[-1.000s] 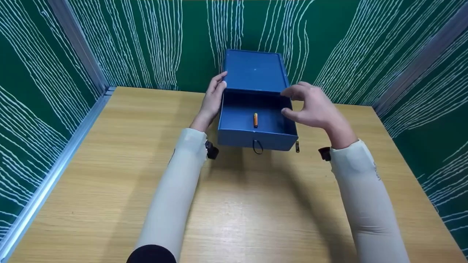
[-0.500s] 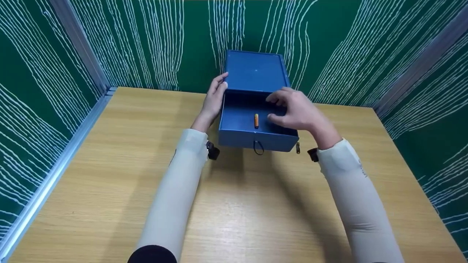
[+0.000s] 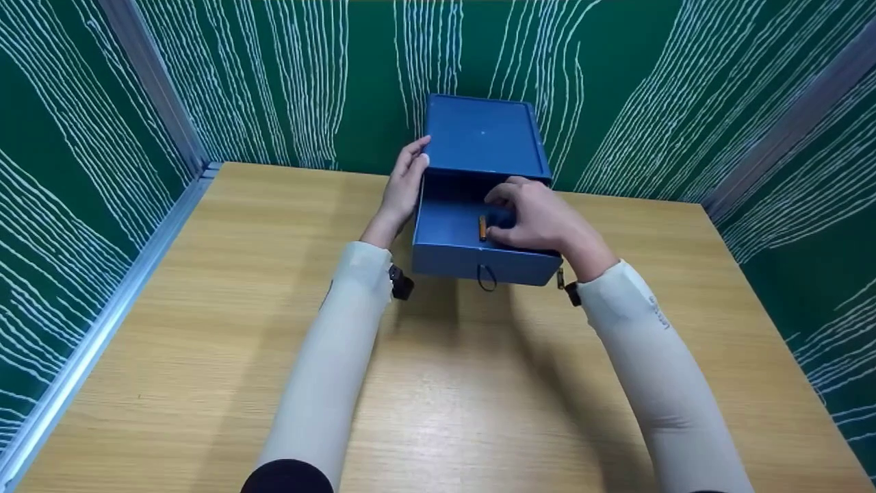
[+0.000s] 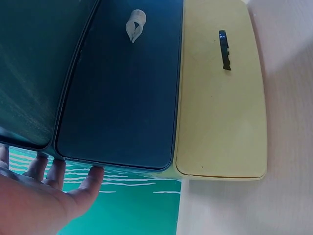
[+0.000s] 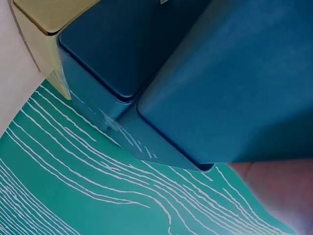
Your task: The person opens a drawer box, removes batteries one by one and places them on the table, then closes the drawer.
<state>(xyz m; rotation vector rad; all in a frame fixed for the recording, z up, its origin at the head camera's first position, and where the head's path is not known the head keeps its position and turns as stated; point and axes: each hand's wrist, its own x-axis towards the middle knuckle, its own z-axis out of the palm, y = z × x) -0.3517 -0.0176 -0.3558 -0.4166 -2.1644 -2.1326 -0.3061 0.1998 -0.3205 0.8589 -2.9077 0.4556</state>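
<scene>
A blue drawer cabinet (image 3: pixel 487 133) stands at the back of the table with its top drawer (image 3: pixel 438 257) pulled out. Inside that drawer lies a small orange cylinder (image 3: pixel 482 228) with a dark end. My left hand (image 3: pixel 404 192) rests along the cabinet's left side; in the left wrist view its fingertips (image 4: pixel 94 176) touch the side. Reaching into the drawer, my right hand (image 3: pixel 534 216) has bent fingers spread from the thumb, whose tip is right beside the cylinder. The right wrist view shows only a blurred part of this hand (image 5: pixel 269 188), behind the drawer.
Under the open drawer are a dark blue drawer (image 4: pixel 117 93) with a whitish pull (image 4: pixel 136 22) and a yellow drawer (image 4: pixel 220 117) with a black pull (image 4: pixel 224 50). A dark loop (image 3: pixel 486 278) hangs at the top drawer's front. Green patterned walls (image 3: pixel 369 82) surround the wooden table (image 3: pixel 438 397).
My right hand has moved left and down from the drawer's right edge into it, bringing the thumb beside the orange cylinder. The left hand has kept its place on the cabinet.
</scene>
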